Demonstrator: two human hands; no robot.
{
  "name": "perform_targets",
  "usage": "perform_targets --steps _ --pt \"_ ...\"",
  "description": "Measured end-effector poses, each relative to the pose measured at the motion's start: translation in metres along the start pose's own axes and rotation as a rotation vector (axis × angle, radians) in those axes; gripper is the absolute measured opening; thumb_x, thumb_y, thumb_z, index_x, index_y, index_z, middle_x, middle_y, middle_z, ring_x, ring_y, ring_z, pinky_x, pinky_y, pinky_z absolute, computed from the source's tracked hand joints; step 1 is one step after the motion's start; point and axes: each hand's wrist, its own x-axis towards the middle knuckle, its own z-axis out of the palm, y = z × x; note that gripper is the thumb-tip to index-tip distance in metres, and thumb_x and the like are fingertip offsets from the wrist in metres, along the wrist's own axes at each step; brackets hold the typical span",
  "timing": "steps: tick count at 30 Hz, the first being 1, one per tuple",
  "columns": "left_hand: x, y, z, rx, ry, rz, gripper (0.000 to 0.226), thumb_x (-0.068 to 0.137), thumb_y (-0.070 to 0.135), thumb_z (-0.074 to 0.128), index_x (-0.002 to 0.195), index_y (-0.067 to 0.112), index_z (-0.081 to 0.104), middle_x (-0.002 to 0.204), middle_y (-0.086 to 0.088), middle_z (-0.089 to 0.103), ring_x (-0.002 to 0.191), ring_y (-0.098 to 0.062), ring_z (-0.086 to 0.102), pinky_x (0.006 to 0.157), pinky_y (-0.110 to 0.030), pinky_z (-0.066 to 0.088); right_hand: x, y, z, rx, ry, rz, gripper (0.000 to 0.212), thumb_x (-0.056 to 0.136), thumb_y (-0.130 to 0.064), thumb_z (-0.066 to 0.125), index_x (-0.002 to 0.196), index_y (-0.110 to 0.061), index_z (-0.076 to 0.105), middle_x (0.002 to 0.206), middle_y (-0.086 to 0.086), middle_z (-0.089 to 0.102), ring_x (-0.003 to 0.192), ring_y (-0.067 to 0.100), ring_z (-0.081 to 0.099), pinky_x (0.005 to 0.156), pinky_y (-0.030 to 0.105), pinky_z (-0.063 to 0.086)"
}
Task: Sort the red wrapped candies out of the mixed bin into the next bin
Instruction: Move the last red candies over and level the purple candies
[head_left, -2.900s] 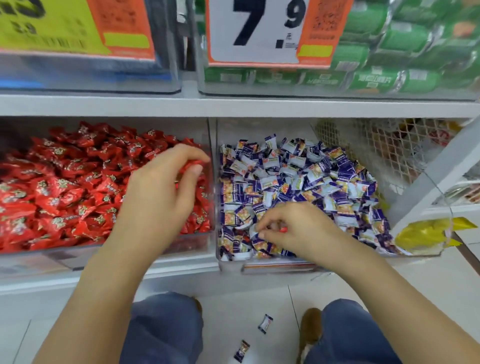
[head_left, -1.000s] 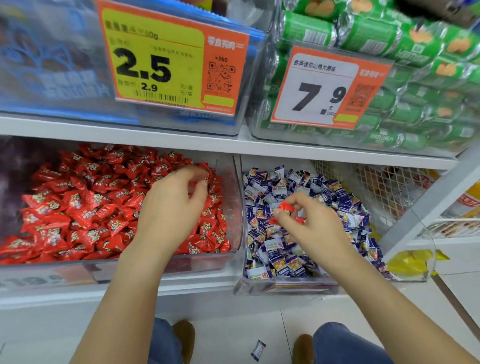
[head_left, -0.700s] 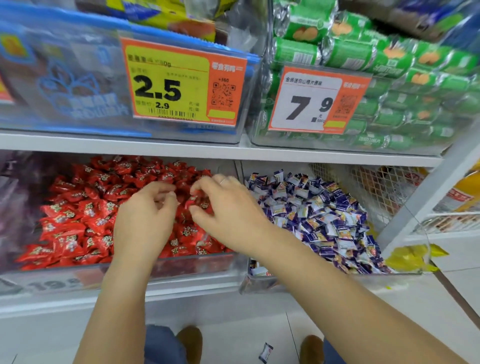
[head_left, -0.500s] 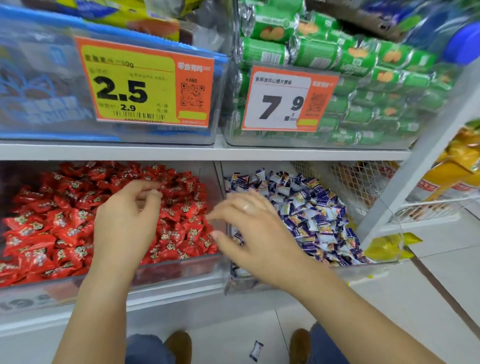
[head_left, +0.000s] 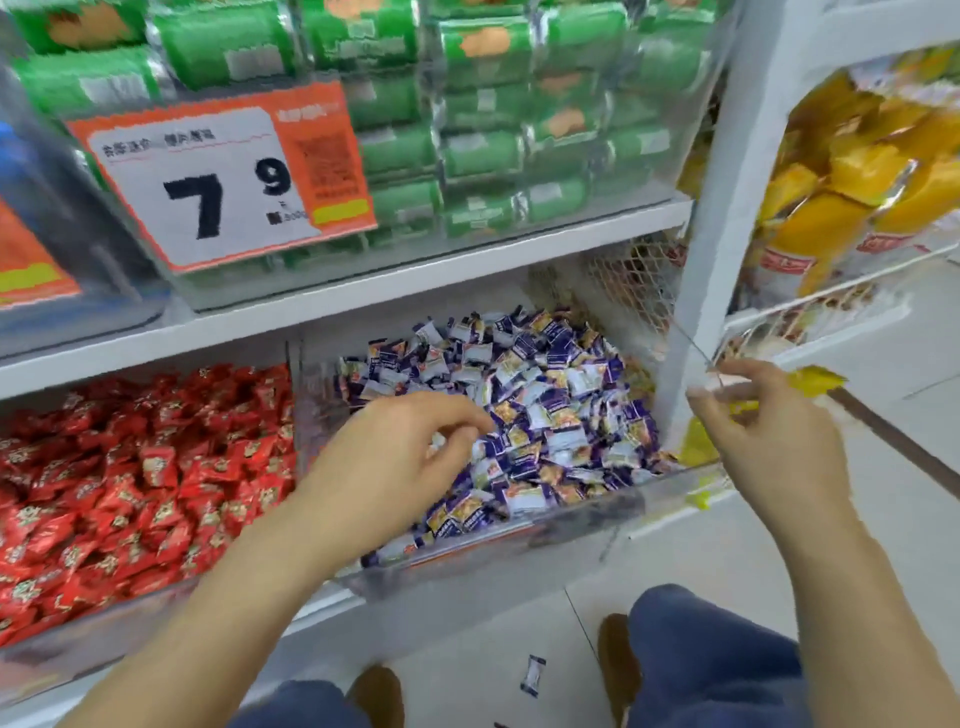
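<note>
The clear mixed bin (head_left: 519, 545) on the lower shelf holds a heap of purple-and-white wrapped candies (head_left: 550, 400); no red candy shows among them. To its left stands the bin of red wrapped candies (head_left: 130, 467). My left hand (head_left: 395, 457) hangs over the near left part of the mixed bin, fingers loosely curled, fingertips down at the purple wrappers, with nothing seen in its grasp. My right hand (head_left: 769, 431) is raised to the right of that bin, past its corner, with relaxed fingers and nothing in it.
A white shelf post (head_left: 727, 208) rises just right of the mixed bin, with yellow snack bags (head_left: 857, 171) in wire racks beyond. Green packs (head_left: 493, 130) and a 7.9 price tag (head_left: 218, 182) fill the upper shelf. One purple candy (head_left: 532, 674) lies on the floor between my shoes.
The view has swung right. My left hand moved from the red bin to the mixed bin. My right hand, having dropped its red candy into the red bin, moved out past the bin's right corner.
</note>
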Motion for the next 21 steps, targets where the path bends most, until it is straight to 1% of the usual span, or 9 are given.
perform_targets --steps 3,5,6,9,11,14,17,19,21 --pt "0.042 0.026 0.028 -0.013 -0.425 0.161 0.023 0.094 0.024 0.054 0.108 0.034 0.069 0.102 0.018 0.067 0.092 0.001 0.06 0.084 -0.022 0.046 0.007 0.006 0.0 -0.058 -0.24 0.025 0.04 0.089 -0.05 0.054 0.119 -0.024 0.056 0.103 -0.002 0.067 0.093 0.023 0.061 0.073 0.034 0.043" --pt "0.065 0.028 0.051 0.013 -0.684 0.21 0.027 0.094 0.02 0.054 0.114 0.033 0.066 0.101 0.019 0.068 0.087 0.006 0.06 0.083 -0.014 0.043 0.009 0.009 0.0 -0.057 -0.299 0.002 0.037 0.091 -0.047 0.052 0.119 -0.024 0.055 0.102 -0.002 0.066 0.097 0.025 0.06 0.074 0.034 0.043" --pt "0.073 0.025 0.061 0.043 -0.797 0.209 0.028 0.095 0.021 0.052 0.117 0.032 0.065 0.102 0.018 0.068 0.085 0.006 0.06 0.085 -0.015 0.044 0.011 0.011 0.0 -0.055 -0.299 -0.016 0.035 0.092 -0.045 0.052 0.12 -0.024 0.054 0.101 -0.001 0.066 0.098 0.025 0.06 0.074 0.033 0.043" --pt "0.089 0.018 0.078 0.175 -1.007 0.276 0.039 0.086 0.033 0.043 0.121 0.031 0.058 0.109 -0.001 0.065 0.097 -0.02 0.061 0.086 -0.042 0.049 0.013 0.015 0.001 -0.052 -0.301 -0.069 0.033 0.095 -0.038 0.049 0.123 -0.022 0.052 0.103 0.0 0.066 0.1 0.026 0.059 0.074 0.033 0.043" --pt "0.092 0.014 0.085 0.354 -1.032 0.358 0.046 0.087 0.027 0.05 0.133 0.027 0.05 0.126 -0.005 0.056 0.112 -0.022 0.053 0.093 -0.042 0.045 0.014 0.017 0.001 -0.051 -0.305 -0.092 0.032 0.096 -0.034 0.048 0.125 -0.02 0.052 0.104 0.004 0.066 0.101 0.028 0.057 0.077 0.035 0.044" --pt "0.089 0.011 0.095 0.729 -0.919 0.548 0.062 0.09 0.014 0.053 0.146 0.027 0.031 0.148 -0.008 0.033 0.13 -0.024 0.038 0.096 -0.043 0.045 0.016 0.017 -0.002 -0.051 -0.302 -0.113 0.03 0.096 -0.029 0.044 0.123 -0.02 0.054 0.107 0.011 0.065 0.096 0.033 0.059 0.078 0.037 0.045" --pt "0.085 0.002 0.091 0.815 -0.803 0.583 0.065 0.085 0.014 0.053 0.145 0.026 0.031 0.146 -0.01 0.034 0.127 -0.029 0.042 0.082 -0.046 0.051 0.016 0.018 -0.004 -0.047 -0.312 -0.133 0.027 0.097 -0.022 0.041 0.119 -0.017 0.055 0.105 0.016 0.064 0.092 0.036 0.057 0.077 0.039 0.045" --pt "0.086 -0.005 0.085 0.897 -0.757 0.545 0.062 0.085 0.022 0.057 0.143 0.026 0.033 0.142 -0.008 0.037 0.125 -0.026 0.042 0.078 -0.042 0.052 0.016 0.019 -0.005 -0.035 -0.312 -0.151 0.026 0.097 -0.019 0.04 0.117 -0.015 0.055 0.105 0.018 0.064 0.09 0.037 0.056 0.077 0.039 0.045" --pt "0.089 -0.011 0.075 0.988 -0.689 0.485 0.06 0.087 0.021 0.057 0.142 0.027 0.033 0.144 -0.005 0.033 0.127 -0.024 0.04 0.076 -0.037 0.049 0.014 0.019 -0.005 -0.034 -0.315 -0.159 0.026 0.097 -0.019 0.039 0.118 -0.014 0.054 0.105 0.018 0.063 0.087 0.036 0.056 0.076 0.04 0.046"
